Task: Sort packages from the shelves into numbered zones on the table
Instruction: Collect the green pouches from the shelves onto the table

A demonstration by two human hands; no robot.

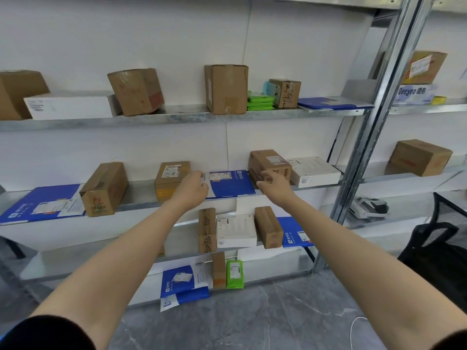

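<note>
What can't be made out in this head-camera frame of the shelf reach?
- Table and numbered zones: outside the head view.
- Label print on the blue mailer: too small and blurred.
- Whether the left hand grips the mailer: its back hides the fingertips.
- Whether the right hand touches anything: its curled fingers hide any contact. It also covers part of the cardboard box.
- Far-left box: cut by the frame's left edge.
</note>
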